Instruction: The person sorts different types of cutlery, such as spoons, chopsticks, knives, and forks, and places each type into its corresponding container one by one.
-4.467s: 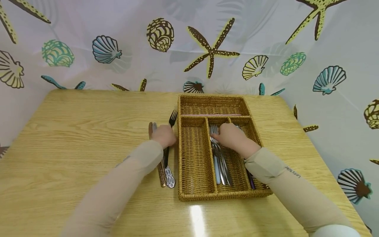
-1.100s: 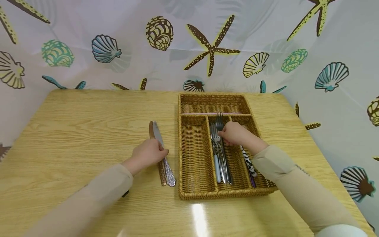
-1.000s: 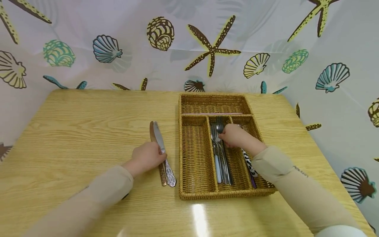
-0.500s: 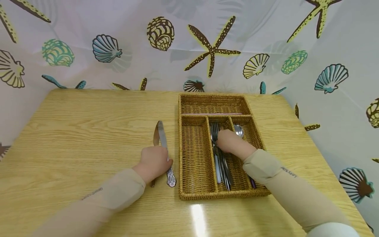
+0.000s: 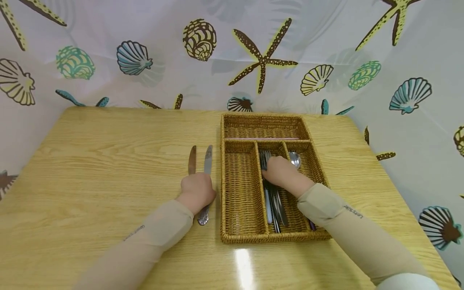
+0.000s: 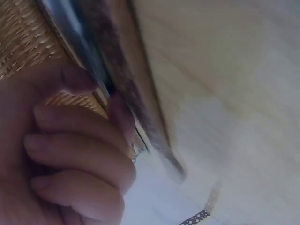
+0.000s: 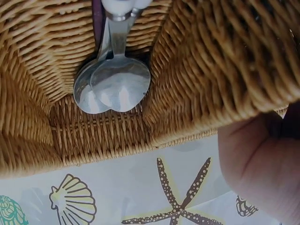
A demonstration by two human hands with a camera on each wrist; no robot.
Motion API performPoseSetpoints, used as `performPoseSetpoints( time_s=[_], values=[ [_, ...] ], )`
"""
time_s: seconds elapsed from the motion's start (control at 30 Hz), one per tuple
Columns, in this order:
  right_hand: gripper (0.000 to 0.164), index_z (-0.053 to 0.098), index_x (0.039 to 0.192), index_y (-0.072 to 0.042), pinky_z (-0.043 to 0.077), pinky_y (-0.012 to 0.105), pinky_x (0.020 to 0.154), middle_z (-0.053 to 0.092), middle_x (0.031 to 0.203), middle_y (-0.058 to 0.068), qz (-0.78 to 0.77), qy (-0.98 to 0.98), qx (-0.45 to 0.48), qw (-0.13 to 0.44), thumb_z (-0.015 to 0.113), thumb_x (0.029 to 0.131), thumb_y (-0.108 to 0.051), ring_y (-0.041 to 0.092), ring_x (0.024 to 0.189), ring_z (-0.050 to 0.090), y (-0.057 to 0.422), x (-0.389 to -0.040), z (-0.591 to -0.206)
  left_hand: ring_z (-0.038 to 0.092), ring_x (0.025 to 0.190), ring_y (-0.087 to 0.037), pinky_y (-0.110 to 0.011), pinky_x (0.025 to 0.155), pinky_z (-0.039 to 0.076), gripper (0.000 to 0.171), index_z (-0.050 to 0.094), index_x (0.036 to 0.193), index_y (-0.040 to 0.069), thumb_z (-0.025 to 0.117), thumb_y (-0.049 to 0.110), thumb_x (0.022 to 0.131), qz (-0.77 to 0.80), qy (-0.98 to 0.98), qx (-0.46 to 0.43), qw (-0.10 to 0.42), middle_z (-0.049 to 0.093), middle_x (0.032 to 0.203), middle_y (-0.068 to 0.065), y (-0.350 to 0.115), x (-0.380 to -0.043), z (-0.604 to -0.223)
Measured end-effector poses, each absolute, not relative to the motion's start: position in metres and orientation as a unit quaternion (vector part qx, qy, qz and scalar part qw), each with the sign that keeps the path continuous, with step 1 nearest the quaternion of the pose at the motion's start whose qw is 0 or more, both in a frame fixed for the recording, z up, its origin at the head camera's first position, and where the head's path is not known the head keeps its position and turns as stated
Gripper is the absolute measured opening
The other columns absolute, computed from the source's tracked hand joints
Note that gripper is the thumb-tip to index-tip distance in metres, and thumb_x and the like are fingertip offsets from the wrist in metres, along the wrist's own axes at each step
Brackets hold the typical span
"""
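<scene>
My left hand is on the table just left of a woven cutlery tray. Its thumb and index finger pinch a silver table knife with an ornate handle. A copper-coloured knife lies beside it, partly under the hand; in the left wrist view both knives run close together. My right hand reaches into the tray's middle compartment, fingers curled at a black fork among several forks. The compartment wall hides most of its fingers in the right wrist view, where the thumb shows.
Spoons lie in the tray's right compartment, one with a purple handle. A thin pink item lies along the rear divider. The left compartment shows bare weave. A shell-print curtain hangs behind the table.
The black fork left the table for the middle compartment, then shifted left onto the other forks. My left hand moved right; the two knives, once crossed together, now lie apart with the silver one pinched.
</scene>
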State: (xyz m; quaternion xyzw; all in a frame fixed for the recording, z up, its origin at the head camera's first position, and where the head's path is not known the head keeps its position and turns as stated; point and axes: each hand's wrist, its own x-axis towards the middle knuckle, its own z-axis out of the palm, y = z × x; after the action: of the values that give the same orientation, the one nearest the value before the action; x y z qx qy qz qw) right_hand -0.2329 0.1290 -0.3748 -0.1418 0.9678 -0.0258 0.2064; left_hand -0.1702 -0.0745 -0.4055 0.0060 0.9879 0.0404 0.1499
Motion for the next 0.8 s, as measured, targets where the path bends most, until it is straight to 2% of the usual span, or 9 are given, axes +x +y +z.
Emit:
performPoseSetpoints(
  time_s=[0.1,0.37,0.6,0.8],
  values=[
    [0.049,0.038,0.049,-0.016,0.032,0.024,0.043,0.029,0.042,-0.005,-0.038,0.969,-0.141,0.200,0.050,0.096,-0.024,0.008,0.038,0.028,0.130,-0.233,-0.373,0.050,0.050,-0.011,-0.027,0.048,0.045,0.034,0.062,0.066,0.007,0.054,0.028,0.091,0.022,0.986,0.003,0.168,0.058,0.063,-0.004,-0.070,-0.174,-0.406],
    [0.048,0.038,0.051,-0.016,0.033,0.024,0.044,0.029,0.043,-0.005,-0.053,0.969,-0.129,0.202,0.051,0.096,-0.026,0.009,0.038,0.029,0.130,-0.232,-0.372,0.054,0.052,-0.010,-0.023,0.044,0.041,0.033,0.060,0.065,0.007,0.054,0.025,0.092,-0.004,0.987,-0.008,0.160,0.062,0.065,-0.006,-0.062,-0.176,-0.406],
    [0.048,0.038,0.050,-0.016,0.032,0.025,0.044,0.028,0.042,-0.004,-0.061,0.969,-0.134,0.197,0.052,0.095,-0.026,0.009,0.038,0.026,0.132,-0.233,-0.369,0.032,0.043,-0.007,-0.019,0.039,0.023,0.034,0.058,0.062,0.008,0.054,0.023,0.092,-0.052,0.986,0.009,0.160,0.046,0.052,0.000,-0.065,-0.174,-0.408],
    [0.048,0.040,0.050,-0.016,0.032,0.025,0.044,0.031,0.041,-0.004,-0.061,0.969,-0.130,0.202,0.051,0.096,-0.028,0.008,0.037,0.027,0.133,-0.233,-0.363,0.033,0.043,-0.007,-0.020,0.040,0.030,0.029,0.061,0.068,0.006,0.054,0.018,0.094,-0.065,0.987,0.038,0.143,0.048,0.054,0.000,-0.075,-0.172,-0.404]
  ],
)
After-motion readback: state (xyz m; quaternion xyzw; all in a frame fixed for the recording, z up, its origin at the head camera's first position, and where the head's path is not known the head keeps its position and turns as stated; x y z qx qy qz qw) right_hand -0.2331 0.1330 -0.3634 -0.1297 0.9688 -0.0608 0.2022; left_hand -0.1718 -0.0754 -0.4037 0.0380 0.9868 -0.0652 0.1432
